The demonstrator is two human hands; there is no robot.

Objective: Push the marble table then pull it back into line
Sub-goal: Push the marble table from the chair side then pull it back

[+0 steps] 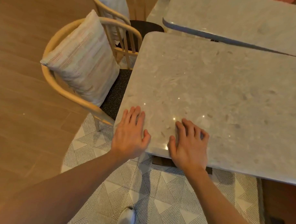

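Note:
The grey marble table [220, 91] fills the right half of the head view, its near left corner just in front of me. My left hand [130, 134] lies flat on that corner with straight fingers, the palm over the near edge. My right hand [189, 145] rests beside it on the top, fingers slightly bent and spread, the heel of the hand at the near edge. A second marble table [239, 21] stands behind the first, and a narrow wedge-shaped gap separates them, so their edges are not parallel.
A wooden chair [65, 90] with a striped cushion [83, 61] and dark seat stands tight against the table's left edge. Another chair [112, 15] is behind it. A patterned rug [157, 196] lies under me and wooden floor spreads to the left. My shoe [126, 218] shows below.

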